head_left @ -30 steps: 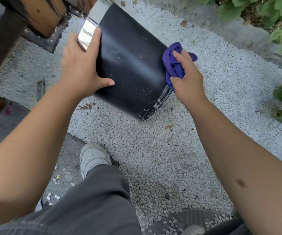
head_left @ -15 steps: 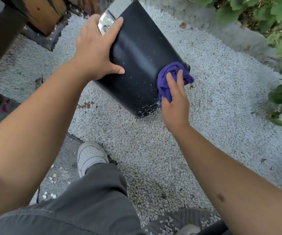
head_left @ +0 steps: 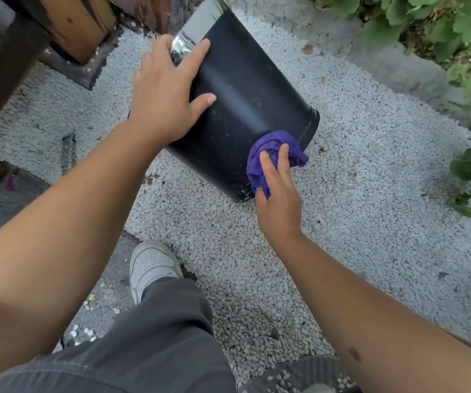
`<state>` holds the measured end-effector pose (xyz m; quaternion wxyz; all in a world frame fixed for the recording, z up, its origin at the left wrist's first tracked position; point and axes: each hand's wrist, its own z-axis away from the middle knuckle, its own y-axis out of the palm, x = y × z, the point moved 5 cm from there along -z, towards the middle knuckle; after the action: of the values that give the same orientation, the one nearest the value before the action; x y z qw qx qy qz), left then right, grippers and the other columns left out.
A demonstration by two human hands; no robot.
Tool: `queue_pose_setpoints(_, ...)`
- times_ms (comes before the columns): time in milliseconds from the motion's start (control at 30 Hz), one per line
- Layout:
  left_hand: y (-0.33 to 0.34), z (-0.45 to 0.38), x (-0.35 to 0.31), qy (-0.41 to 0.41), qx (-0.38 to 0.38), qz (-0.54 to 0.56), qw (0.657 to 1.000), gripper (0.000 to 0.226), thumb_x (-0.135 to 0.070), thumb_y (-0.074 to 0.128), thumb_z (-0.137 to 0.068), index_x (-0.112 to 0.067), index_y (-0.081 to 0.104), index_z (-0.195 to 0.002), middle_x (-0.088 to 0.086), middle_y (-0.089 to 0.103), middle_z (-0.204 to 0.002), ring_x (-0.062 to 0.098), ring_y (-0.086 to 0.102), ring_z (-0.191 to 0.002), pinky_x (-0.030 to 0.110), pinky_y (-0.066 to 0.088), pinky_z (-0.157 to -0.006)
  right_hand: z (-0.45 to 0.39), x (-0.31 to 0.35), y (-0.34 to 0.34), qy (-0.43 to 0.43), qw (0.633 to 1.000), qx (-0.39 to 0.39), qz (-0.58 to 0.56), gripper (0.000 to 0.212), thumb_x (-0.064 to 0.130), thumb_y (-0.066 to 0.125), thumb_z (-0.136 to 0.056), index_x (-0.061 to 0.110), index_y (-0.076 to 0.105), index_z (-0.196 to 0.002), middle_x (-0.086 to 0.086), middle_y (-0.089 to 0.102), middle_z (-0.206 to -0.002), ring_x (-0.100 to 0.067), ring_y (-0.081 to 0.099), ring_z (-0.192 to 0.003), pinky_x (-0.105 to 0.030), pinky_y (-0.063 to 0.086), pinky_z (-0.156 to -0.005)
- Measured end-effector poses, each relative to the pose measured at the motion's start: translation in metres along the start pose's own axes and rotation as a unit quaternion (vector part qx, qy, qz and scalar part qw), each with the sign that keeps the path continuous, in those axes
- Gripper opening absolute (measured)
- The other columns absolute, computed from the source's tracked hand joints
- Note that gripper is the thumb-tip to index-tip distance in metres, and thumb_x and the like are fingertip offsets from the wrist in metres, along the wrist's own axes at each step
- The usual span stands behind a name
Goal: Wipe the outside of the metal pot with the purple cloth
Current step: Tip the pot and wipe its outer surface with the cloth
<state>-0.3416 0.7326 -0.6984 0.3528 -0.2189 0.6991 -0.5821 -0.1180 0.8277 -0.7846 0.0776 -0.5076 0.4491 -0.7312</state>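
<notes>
Fingers (head_left: 200, 49) of the left hand (head_left: 163, 97) lie straight and spread over the upper side of the pot (head_left: 245, 97), with the thumb stretched out flat across its dark wall and the fingertips reaching the shiny band near the far end. Nothing is gripped there; the palm and fingers simply press on the curved surface. At the right hand (head_left: 279, 199), the fingers (head_left: 283, 163) are curled round a bunched purple cloth (head_left: 274, 143), two fingers lying over the top of the wad and the rest tucked beneath it, where the thumb cannot be seen. That cloth is pressed against the pot's wall close to its near end, just by the bottom rim.

From the head view, the pot is tilted, its near end down on the white gravel (head_left: 370, 165) and its bright metal far end raised toward the top of the picture. Its outer wall looks black and is flecked with small pale specks, thicker toward the lower rim. Both bare forearms reach in from the bottom corners. Below the pot, a white shoe (head_left: 150, 265) stands at the edge of the gravel, with a grey trouser leg (head_left: 157, 336) above it. Green leaves (head_left: 455, 26) fill the upper right corner, and a wooden post (head_left: 78, 21) stands at upper left, well apart from the hands.
</notes>
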Motion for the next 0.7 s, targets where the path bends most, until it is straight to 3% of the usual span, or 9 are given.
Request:
queue_pose_setpoints(100, -0.003, 0.004, 0.021, -0.044, -0.019, 0.159, 0.986, 0.084, -0.043, 0.065, -0.088, -0.017, 0.023, -0.156, 0.011, 0.045, -0.145, 0.026, 0.044, -0.130, 0.027, 0.031, -0.104, -0.003, -0.003, -0.001, -0.001, 1.000, 0.000, 0.000, 0.075, -0.004, 0.058, -0.086, 0.034, 0.037, -0.147, 0.023, -0.001, -0.155, -0.005, 0.043, -0.059, -0.022, 0.039, -0.056)
queue_pose_setpoints(167, -0.001, 0.019, 0.048, -0.126, -0.025, 0.215, 0.968, 0.071, -0.048, 0.066, -0.082, -0.023, 0.040, -0.144, -0.003, 0.057, -0.118, 0.018, 0.053, -0.110, 0.022, 0.035, -0.087, -0.008, 0.000, 0.000, -0.013, 1.000, 0.010, 0.000, 0.076, -0.005, 0.058, -0.086, 0.034, 0.037, -0.147, 0.024, -0.002, -0.155, -0.006, 0.047, -0.064, -0.015, 0.035, -0.056)
queue_pose_setpoints(233, 0.007, 0.035, 0.063, -0.141, 0.028, 0.221, 0.965, 0.067, -0.043, 0.073, -0.077, -0.029, 0.040, -0.135, -0.011, 0.054, -0.108, 0.018, 0.054, -0.100, 0.025, 0.039, -0.077, -0.015, 0.004, -0.001, -0.028, 0.999, 0.018, 0.003, 0.076, -0.006, 0.058, -0.085, 0.034, 0.037, -0.147, 0.025, 0.001, -0.155, -0.009, 0.053, -0.077, -0.012, 0.033, -0.057)
queue_pose_setpoints(367, 0.017, 0.051, 0.071, -0.132, 0.095, 0.121, 0.979, 0.097, -0.020, 0.091, -0.061, -0.014, 0.025, -0.132, 0.011, 0.049, -0.107, 0.040, 0.054, -0.098, 0.048, 0.046, -0.069, -0.027, 0.008, -0.005, -0.035, 0.999, 0.027, 0.000, 0.078, -0.008, 0.057, -0.083, 0.035, 0.038, -0.146, 0.018, 0.010, -0.160, -0.006, 0.052, -0.089, -0.013, 0.037, -0.067)
queue_pose_setpoints(467, 0.016, 0.050, 0.067, -0.143, 0.115, 0.107, 0.977, 0.115, -0.012, 0.091, -0.063, -0.020, 0.013, -0.147, 0.021, 0.046, -0.131, 0.044, 0.051, -0.114, 0.058, 0.049, -0.086, -0.034, 0.005, -0.013, -0.033, 0.999, 0.024, -0.020, 0.076, -0.009, 0.055, -0.083, 0.032, 0.042, -0.145, 0.014, 0.015, -0.160, 0.000, 0.046, -0.105, 0.002, 0.034, -0.073)
queue_pose_setpoints(600, 0.001, 0.038, 0.049, -0.077, 0.136, 0.094, 0.983, 0.122, -0.015, 0.088, -0.072, -0.032, -0.001, -0.155, 0.017, 0.036, -0.146, 0.040, 0.040, -0.132, 0.052, 0.038, -0.105, -0.046, -0.011, -0.029, 0.029, 0.994, 0.006, -0.102, 0.070, -0.009, 0.053, -0.081, 0.030, 0.050, -0.140, 0.016, 0.025, -0.155, 0.029, 0.034, -0.110, 0.007, 0.030, -0.082)
queue_pose_setpoints(667, -0.016, 0.024, 0.034, -0.034, 0.153, 0.074, 0.985, 0.120, -0.020, 0.086, -0.074, -0.037, 0.000, -0.156, 0.019, 0.038, -0.143, 0.039, 0.040, -0.131, 0.049, 0.035, -0.107, -0.054, -0.020, -0.042, 0.072, 0.984, -0.008, -0.166, 0.064, -0.006, 0.055, -0.083, 0.029, 0.055, -0.136, 0.011, 0.037, -0.152, 0.021, 0.037, -0.119, 0.004, 0.029, -0.093)
queue_pose_setpoints(700, -0.025, 0.015, 0.024, -0.010, 0.152, 0.061, 0.987, 0.119, -0.023, 0.086, -0.074, -0.038, 0.001, -0.156, 0.021, 0.042, -0.140, 0.040, 0.042, -0.130, 0.048, 0.036, -0.106, -0.058, -0.025, -0.048, 0.095, 0.977, -0.011, -0.189, 0.060, -0.004, 0.057, -0.084, 0.028, 0.057, -0.135, 0.008, 0.043, -0.149, 0.014, 0.041, -0.123, -0.003, 0.033, -0.100)
